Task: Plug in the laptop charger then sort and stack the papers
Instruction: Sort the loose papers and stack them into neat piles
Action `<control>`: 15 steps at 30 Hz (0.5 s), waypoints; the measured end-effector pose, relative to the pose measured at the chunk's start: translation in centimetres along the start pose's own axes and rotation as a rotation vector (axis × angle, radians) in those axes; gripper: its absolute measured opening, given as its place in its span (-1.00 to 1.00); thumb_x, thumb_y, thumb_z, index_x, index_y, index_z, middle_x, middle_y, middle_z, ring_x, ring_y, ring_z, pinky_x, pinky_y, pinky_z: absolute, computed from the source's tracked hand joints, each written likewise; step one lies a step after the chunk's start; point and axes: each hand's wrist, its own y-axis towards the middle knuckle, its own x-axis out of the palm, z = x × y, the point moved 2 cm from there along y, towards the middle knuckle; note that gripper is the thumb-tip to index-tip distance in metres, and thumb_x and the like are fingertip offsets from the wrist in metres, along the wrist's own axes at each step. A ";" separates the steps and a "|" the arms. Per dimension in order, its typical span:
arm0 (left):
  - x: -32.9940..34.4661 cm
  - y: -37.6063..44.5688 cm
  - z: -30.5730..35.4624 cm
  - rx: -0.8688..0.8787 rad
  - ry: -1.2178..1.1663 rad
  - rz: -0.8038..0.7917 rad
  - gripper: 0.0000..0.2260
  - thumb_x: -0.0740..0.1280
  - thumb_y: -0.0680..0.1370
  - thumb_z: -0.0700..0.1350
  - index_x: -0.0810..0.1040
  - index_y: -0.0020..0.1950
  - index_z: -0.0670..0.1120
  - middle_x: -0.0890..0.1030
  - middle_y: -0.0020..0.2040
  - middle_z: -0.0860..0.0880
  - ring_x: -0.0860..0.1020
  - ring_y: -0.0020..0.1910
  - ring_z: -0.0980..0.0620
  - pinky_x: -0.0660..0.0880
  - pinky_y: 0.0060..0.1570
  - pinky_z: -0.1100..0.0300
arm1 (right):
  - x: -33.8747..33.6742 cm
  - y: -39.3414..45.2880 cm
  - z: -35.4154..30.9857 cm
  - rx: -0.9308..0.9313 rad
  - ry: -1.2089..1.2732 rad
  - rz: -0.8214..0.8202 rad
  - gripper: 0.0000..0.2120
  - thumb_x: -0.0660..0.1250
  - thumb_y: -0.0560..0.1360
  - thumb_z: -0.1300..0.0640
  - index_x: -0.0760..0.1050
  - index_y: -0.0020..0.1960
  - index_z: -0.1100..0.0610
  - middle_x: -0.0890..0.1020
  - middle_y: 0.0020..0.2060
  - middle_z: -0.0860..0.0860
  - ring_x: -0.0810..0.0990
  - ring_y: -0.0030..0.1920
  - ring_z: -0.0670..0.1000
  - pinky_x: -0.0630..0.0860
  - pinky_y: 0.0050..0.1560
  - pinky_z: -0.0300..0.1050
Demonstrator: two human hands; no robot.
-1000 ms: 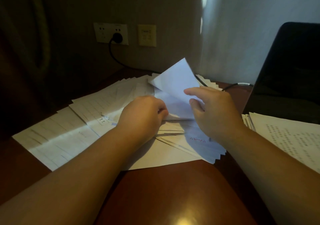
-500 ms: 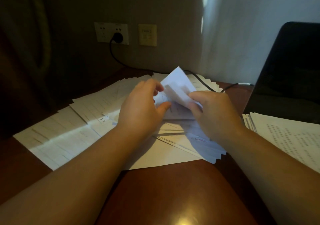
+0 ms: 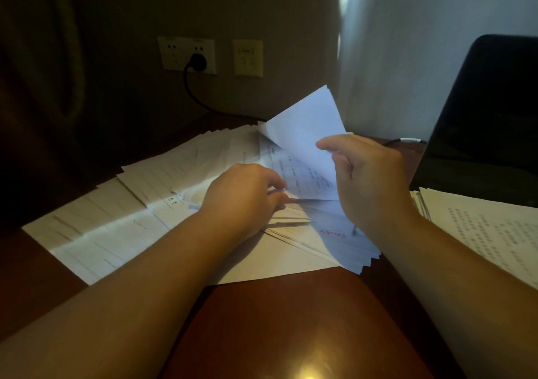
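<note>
Many white printed papers (image 3: pixel 122 218) lie fanned across the brown desk (image 3: pixel 291 320). My right hand (image 3: pixel 369 180) pinches a few sheets (image 3: pixel 305 134) and lifts their far end up off the pile. My left hand (image 3: pixel 244 195) lies on the pile just left of them, its fingertips curled at the edge of the sheets beneath. The black charger plug (image 3: pixel 198 61) sits in the white wall socket (image 3: pixel 186 55), and its cable (image 3: pixel 201 100) runs down behind the papers. The dark laptop (image 3: pixel 480 122) stands at the right.
A second stack of printed papers (image 3: pixel 489 227) lies at the right in front of the laptop. A beige wall plate (image 3: pixel 247 58) is beside the socket. A dark curtain (image 3: pixel 43 87) hangs at the left. The cable's pale end (image 3: pixel 409 140) shows near the laptop.
My right hand has lifted the sheets higher and tilted them back up. My left hand has dropped from the sheets' edge down onto the pile.
</note>
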 end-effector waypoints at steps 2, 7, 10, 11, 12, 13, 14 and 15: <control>0.3 0.3 -0.1 0.017 0.026 -0.018 -0.83 0.32 0.62 -0.05 0.69 0.11 0.07 0.67 0.02 0.04 0.56 -0.05 0.07 0.54 -0.04 0.13 | 0.2 0.0 0.2 -0.006 -0.019 -0.010 -0.78 0.29 0.59 0.28 0.63 0.18 0.18 0.69 0.06 0.09 0.66 0.06 0.07 0.48 0.07 -0.25; 0.4 0.8 -0.9 0.003 0.052 0.027 -0.84 0.29 0.62 -0.15 0.66 0.07 -0.03 0.63 -0.03 -0.02 0.54 -0.11 0.05 0.50 -0.07 0.30 | 0.4 0.0 0.2 0.076 -0.015 -0.100 -0.75 0.27 0.60 0.22 0.61 0.24 0.13 0.67 0.15 0.04 0.61 0.15 0.02 0.27 0.05 -0.50; -0.4 0.5 -0.5 0.014 0.011 0.055 -0.82 0.22 0.67 -0.07 0.60 0.14 -0.05 0.54 -0.01 0.05 0.44 -0.20 0.10 0.33 -0.20 0.55 | 0.4 -0.1 0.0 0.046 -0.002 -0.137 -0.75 0.27 0.61 0.22 0.60 0.25 0.13 0.66 0.16 0.03 0.60 0.17 0.01 0.24 0.04 -0.52; -0.6 0.5 -0.3 0.020 0.005 0.072 -0.81 0.21 0.67 -0.04 0.60 0.13 -0.05 0.54 -0.02 0.05 0.45 -0.18 0.08 0.35 -0.19 0.50 | 0.4 -0.1 0.0 0.035 0.004 -0.152 -0.75 0.28 0.61 0.21 0.60 0.25 0.13 0.66 0.16 0.03 0.60 0.16 0.01 0.24 0.03 -0.52; -0.8 0.5 -0.3 0.038 0.018 0.098 -0.80 0.21 0.66 0.00 0.60 0.09 -0.03 0.57 -0.03 0.03 0.49 -0.14 0.06 0.40 -0.15 0.40 | 0.5 -0.2 0.1 0.026 0.012 -0.171 -0.75 0.29 0.60 0.21 0.60 0.25 0.12 0.66 0.15 0.03 0.60 0.15 0.01 0.26 0.03 -0.50; -1.1 0.3 -0.2 0.063 0.035 0.136 -0.78 0.21 0.64 0.04 0.59 0.04 -0.03 0.59 -0.05 -0.01 0.52 -0.11 0.01 0.48 -0.10 0.21 | 0.6 -0.2 0.2 0.021 0.021 -0.196 -0.76 0.30 0.60 0.19 0.60 0.24 0.11 0.66 0.14 0.02 0.61 0.13 0.00 0.28 0.02 -0.48; -1.3 0.2 -0.1 0.081 0.040 0.168 -0.77 0.21 0.61 0.06 0.59 0.00 -0.03 0.60 -0.07 -0.03 0.54 -0.08 -0.04 0.51 -0.08 0.05 | 0.8 -0.2 0.2 0.014 0.031 -0.224 -0.76 0.32 0.59 0.17 0.61 0.23 0.10 0.67 0.13 0.02 0.61 0.11 0.00 0.32 0.02 -0.45; -1.4 0.2 -0.1 0.088 0.023 0.194 -0.76 0.22 0.59 0.08 0.59 -0.02 -0.04 0.60 -0.07 -0.04 0.55 -0.08 -0.05 0.52 -0.07 -0.01 | 0.9 -0.2 0.2 0.001 0.038 -0.251 -0.77 0.34 0.58 0.16 0.61 0.22 0.08 0.67 0.11 0.01 0.61 0.09 -0.01 0.37 0.02 -0.41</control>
